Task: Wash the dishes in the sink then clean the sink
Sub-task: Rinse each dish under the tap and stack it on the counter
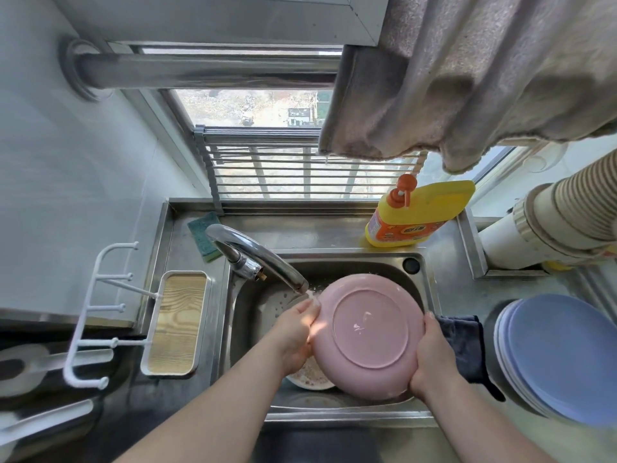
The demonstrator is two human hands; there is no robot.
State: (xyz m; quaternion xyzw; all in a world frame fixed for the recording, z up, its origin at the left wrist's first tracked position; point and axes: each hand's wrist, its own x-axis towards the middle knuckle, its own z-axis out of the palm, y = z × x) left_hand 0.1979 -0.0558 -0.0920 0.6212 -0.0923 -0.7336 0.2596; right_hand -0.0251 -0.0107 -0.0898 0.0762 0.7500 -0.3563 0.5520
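A pink plate [367, 332] is held upside down over the steel sink [253, 315], its underside facing me. My left hand [295, 332] grips its left rim, right below the faucet [253, 255], where water runs onto the rim and my fingers. On the opposite rim, my right hand [434, 355] holds the plate with fingers curled around the edge. Another dirty dish [309, 377] lies in the sink, mostly hidden under the pink plate.
A stack of blue plates [561, 359] sits on the counter at right, a dark cloth [464, 345] drapes over the sink's right edge. Yellow detergent bottle [414, 215] and green sponge [203, 235] stand behind the sink. A wooden tray [175, 324] lies left.
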